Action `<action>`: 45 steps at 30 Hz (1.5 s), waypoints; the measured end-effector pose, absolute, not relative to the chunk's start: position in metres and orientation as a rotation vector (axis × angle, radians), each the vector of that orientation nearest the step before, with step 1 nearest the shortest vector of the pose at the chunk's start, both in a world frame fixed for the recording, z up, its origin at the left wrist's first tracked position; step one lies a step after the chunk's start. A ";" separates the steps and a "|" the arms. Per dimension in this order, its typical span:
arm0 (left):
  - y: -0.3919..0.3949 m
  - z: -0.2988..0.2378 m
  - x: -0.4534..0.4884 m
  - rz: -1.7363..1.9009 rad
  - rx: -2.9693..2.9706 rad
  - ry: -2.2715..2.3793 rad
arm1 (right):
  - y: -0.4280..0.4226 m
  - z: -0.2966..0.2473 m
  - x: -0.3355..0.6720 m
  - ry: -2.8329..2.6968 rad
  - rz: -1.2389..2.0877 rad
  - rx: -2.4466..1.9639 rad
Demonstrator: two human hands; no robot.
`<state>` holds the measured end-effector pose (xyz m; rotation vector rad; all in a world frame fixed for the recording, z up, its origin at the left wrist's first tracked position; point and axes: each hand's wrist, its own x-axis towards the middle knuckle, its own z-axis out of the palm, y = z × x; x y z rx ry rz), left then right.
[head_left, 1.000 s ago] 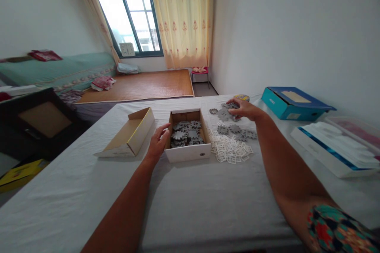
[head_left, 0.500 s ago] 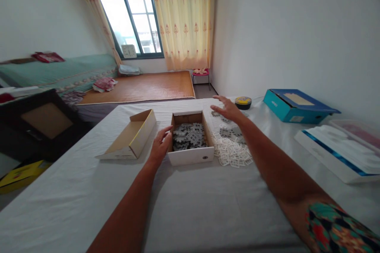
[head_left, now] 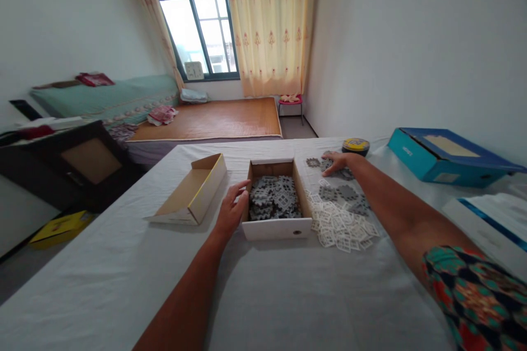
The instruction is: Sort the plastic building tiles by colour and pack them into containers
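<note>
An open white cardboard box (head_left: 276, 230), brown inside, stands on the white-covered table. It holds a heap of grey gear-shaped plastic pieces (head_left: 274, 197). My left hand (head_left: 231, 208) lies against the box's left wall, its fingers stretched toward the rim and slightly apart. Farther back on the right, my right hand (head_left: 340, 162) is low over several grey pieces (head_left: 313, 162), thumb and fingers apart; it partly covers some of them. More grey pieces (head_left: 346, 193) lie nearer me, beside a pile of white square lattice pieces (head_left: 341, 225) right of the box.
The box's lid (head_left: 191, 194) lies tilted on the left. A round yellow-and-black tin (head_left: 355, 146) stands behind my right wrist. Along the right are a blue box (head_left: 428, 159) and a white box (head_left: 481, 225). A bed (head_left: 209, 118) stands beyond the table.
My right hand has come down from above the table onto the grey pieces at the back right. My left hand stays at the box. The view has turned slightly left.
</note>
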<state>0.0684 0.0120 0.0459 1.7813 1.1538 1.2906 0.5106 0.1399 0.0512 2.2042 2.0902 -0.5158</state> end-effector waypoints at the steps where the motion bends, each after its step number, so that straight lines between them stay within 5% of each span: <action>1: 0.012 0.046 0.068 1.284 1.778 1.155 | 0.141 0.053 0.512 2.113 -0.535 2.168; 16: 0.018 0.042 0.069 1.320 1.803 1.124 | 0.074 0.056 0.522 2.240 -0.234 2.275; 23: 0.023 0.036 0.070 1.373 1.838 1.063 | 0.057 0.064 0.528 2.217 -0.455 2.602; 31: 0.027 0.029 0.072 1.417 1.844 1.040 | 0.046 0.061 0.512 2.298 0.055 2.728; 35: 0.028 0.027 0.074 1.443 1.840 1.033 | 0.047 0.089 0.477 2.529 -0.141 2.881; 45: 0.027 0.027 0.071 1.416 1.846 1.019 | 0.044 0.141 0.340 3.170 -0.832 1.606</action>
